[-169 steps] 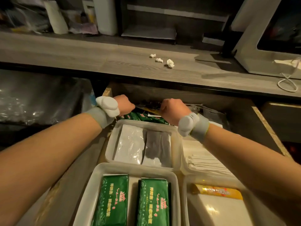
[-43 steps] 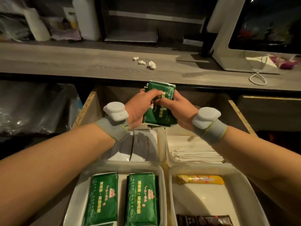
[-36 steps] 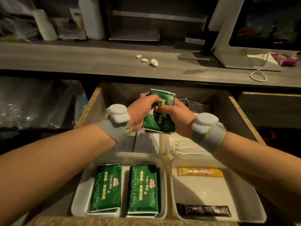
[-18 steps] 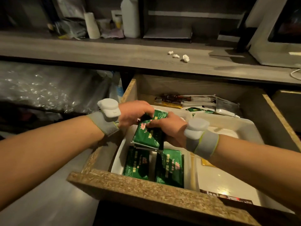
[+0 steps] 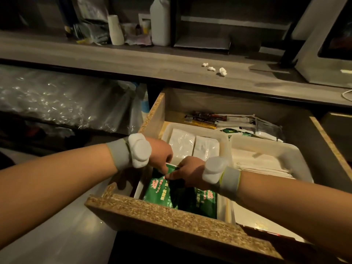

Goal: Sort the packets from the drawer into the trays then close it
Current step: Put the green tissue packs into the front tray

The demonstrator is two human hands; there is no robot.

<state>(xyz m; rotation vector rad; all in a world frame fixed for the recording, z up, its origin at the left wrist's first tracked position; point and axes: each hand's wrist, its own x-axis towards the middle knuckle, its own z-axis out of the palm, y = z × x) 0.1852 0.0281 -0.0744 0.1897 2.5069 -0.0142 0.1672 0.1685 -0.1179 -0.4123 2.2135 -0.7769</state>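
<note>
The drawer (image 5: 181, 216) is pulled well out, its raw chipboard edge rough and speckled, with smooth white plastic trays inside, each rectangular with rounded corners. In the near-left tray (image 5: 137, 189) lies a glossy green packet (image 5: 160, 189), flat and oblong with pale printing, beside a second green packet (image 5: 206, 201) in the same tray. Both hands are low over it, close together. The left hand (image 5: 162, 155) has its fingers curled down onto the packet's upper edge, and the right hand (image 5: 190, 174) pinches the same edge between thumb and bent fingers, so neither hand is spread. Each wrist carries a grey fabric band with a white rounded pod (image 5: 139, 149). The far-left tray (image 5: 225, 139) holds 2 crinkly white sachets (image 5: 190, 147) side by side, and the far-right tray (image 5: 266, 147) holds a flat stack of thin pale paper sleeves (image 5: 262, 166). Loose packets (image 5: 228, 121) lie jumbled along the drawer's back, behind the trays. Above runs a grey wood-grain counter (image 5: 133, 60) with 3 small crumpled white scraps (image 5: 222, 71) on it.
</note>
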